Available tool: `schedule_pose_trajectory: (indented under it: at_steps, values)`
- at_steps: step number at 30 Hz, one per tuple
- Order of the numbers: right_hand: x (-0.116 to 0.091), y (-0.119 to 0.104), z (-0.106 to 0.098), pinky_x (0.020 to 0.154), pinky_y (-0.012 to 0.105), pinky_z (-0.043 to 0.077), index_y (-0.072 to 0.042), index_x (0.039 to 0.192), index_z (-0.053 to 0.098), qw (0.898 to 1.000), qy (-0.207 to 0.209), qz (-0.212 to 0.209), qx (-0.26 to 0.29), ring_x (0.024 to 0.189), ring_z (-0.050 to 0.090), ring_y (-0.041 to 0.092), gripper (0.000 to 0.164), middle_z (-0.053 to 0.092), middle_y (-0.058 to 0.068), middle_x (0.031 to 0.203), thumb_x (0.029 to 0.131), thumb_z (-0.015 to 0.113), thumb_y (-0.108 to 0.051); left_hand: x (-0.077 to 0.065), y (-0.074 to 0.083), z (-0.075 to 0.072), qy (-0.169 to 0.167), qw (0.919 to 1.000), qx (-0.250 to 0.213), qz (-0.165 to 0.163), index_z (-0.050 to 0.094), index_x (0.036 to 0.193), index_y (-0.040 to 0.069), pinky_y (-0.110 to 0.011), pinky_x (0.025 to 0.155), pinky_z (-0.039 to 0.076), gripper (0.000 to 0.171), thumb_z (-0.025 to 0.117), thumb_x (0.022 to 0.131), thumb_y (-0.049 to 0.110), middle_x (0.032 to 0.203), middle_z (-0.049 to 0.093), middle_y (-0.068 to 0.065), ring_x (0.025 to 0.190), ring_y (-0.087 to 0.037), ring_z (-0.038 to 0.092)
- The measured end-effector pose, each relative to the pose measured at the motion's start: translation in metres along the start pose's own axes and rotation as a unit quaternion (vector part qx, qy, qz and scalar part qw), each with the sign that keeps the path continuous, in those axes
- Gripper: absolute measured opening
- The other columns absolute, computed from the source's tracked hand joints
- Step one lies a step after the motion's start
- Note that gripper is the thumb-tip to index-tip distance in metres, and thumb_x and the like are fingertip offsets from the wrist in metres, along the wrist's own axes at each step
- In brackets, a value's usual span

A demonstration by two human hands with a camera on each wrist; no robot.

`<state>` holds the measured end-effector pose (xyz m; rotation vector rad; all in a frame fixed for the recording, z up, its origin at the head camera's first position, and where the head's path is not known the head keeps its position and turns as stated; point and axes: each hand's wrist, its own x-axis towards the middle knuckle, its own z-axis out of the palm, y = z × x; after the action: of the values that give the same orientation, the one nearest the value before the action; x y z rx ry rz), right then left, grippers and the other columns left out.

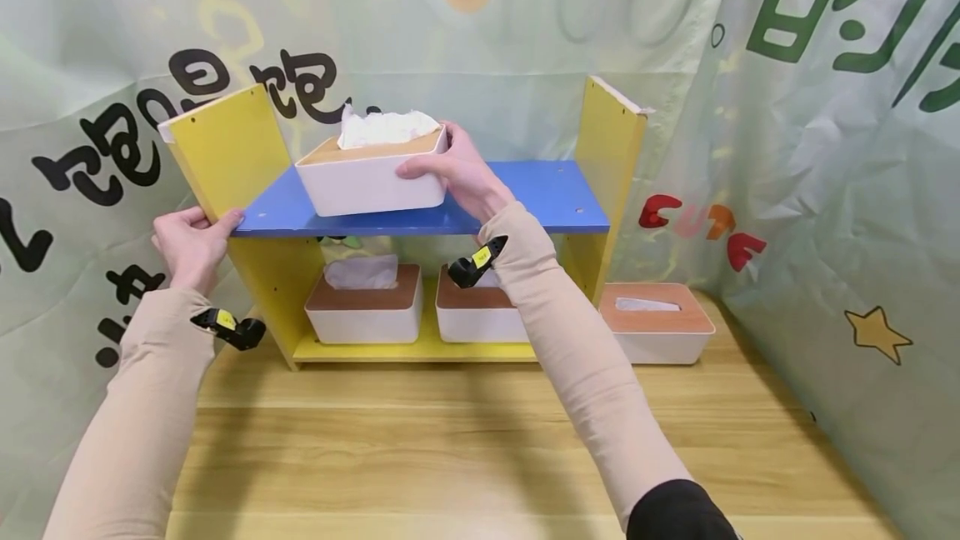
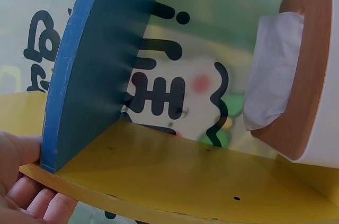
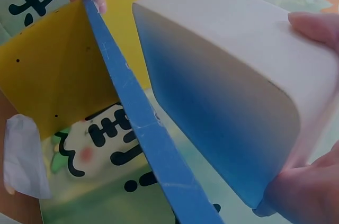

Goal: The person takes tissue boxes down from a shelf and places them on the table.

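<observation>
My right hand (image 1: 461,169) grips the right end of a white tissue box (image 1: 375,183) with a wood-look lid and a tissue sticking out. The box is tilted above the blue shelf (image 1: 525,190); a gap between its underside and the shelf edge shows in the right wrist view. At the left, my left hand (image 1: 193,242) pinches the front edge where the blue shelf meets the yellow side panel (image 1: 232,144), thumb on the blue board and fingers around the panel, as the left wrist view shows.
Two more tissue boxes, one on the left (image 1: 363,315) and one partly behind my right arm (image 1: 480,323), stand on the lower yellow shelf. Another tissue box (image 1: 652,323) sits on the wooden table (image 1: 420,440) beside the unit's right side. Printed fabric (image 1: 810,190) surrounds everything.
</observation>
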<state>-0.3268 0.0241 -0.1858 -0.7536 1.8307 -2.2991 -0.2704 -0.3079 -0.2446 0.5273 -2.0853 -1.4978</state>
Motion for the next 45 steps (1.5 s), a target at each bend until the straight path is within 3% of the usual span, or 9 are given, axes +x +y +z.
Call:
schedule_pose_trajectory:
  at_steps: [6, 17, 29, 38, 45]
  values:
    - [-0.01, -0.002, -0.006, 0.092, 0.029, 0.054, -0.008, 0.128, 0.047, 1.0, 0.006, -0.005, 0.006, 0.102, 0.062, 0.019, 0.065, 0.06, 0.006, 0.113, 0.072, 0.074, 0.01, 0.0, 0.0, 0.0, -0.002, 0.9999, 0.01, -0.005, 0.055, 0.139, 0.001, -0.027, 0.124, 0.009, 0.059, 0.074, 0.09, 0.028, 0.044, 0.045, 0.038, 0.152, -0.011, 0.014]
    - [-0.029, -0.012, -0.013, 0.091, 0.032, 0.055, -0.008, 0.129, 0.049, 0.999, -0.02, -0.023, 0.02, 0.104, 0.064, 0.02, 0.063, 0.063, 0.006, 0.114, 0.073, 0.072, 0.009, 0.001, 0.0, -0.001, 0.01, 0.9995, 0.028, -0.008, 0.058, 0.137, 0.001, -0.028, 0.122, 0.013, 0.059, 0.075, 0.089, 0.031, 0.045, 0.045, 0.035, 0.139, -0.014, 0.024]
    - [-0.054, -0.027, -0.018, 0.089, 0.031, 0.054, -0.006, 0.127, 0.054, 0.998, -0.022, -0.045, 0.022, 0.105, 0.063, 0.021, 0.058, 0.065, 0.005, 0.111, 0.074, 0.071, 0.009, 0.001, 0.001, -0.001, 0.008, 0.9997, 0.02, -0.008, 0.057, 0.137, 0.0, -0.026, 0.122, 0.012, 0.058, 0.074, 0.09, 0.029, 0.044, 0.045, 0.036, 0.149, -0.014, 0.018]
    - [-0.077, -0.036, -0.023, 0.091, 0.031, 0.051, -0.009, 0.134, 0.049, 0.999, -0.008, -0.038, 0.021, 0.109, 0.058, 0.022, 0.066, 0.059, 0.004, 0.116, 0.074, 0.07, 0.01, 0.0, 0.0, 0.0, 0.001, 0.9999, 0.011, -0.001, 0.056, 0.138, -0.001, -0.025, 0.123, 0.012, 0.059, 0.072, 0.091, 0.029, 0.043, 0.044, 0.037, 0.152, -0.01, 0.011]
    - [-0.094, -0.041, -0.029, 0.094, 0.033, 0.051, -0.01, 0.139, 0.045, 0.999, -0.009, -0.039, 0.019, 0.115, 0.056, 0.022, 0.072, 0.056, 0.004, 0.122, 0.074, 0.069, 0.01, 0.001, 0.0, 0.0, 0.005, 0.9998, 0.018, -0.005, 0.057, 0.137, -0.001, -0.028, 0.122, 0.012, 0.058, 0.073, 0.09, 0.029, 0.043, 0.044, 0.035, 0.15, -0.015, 0.016]
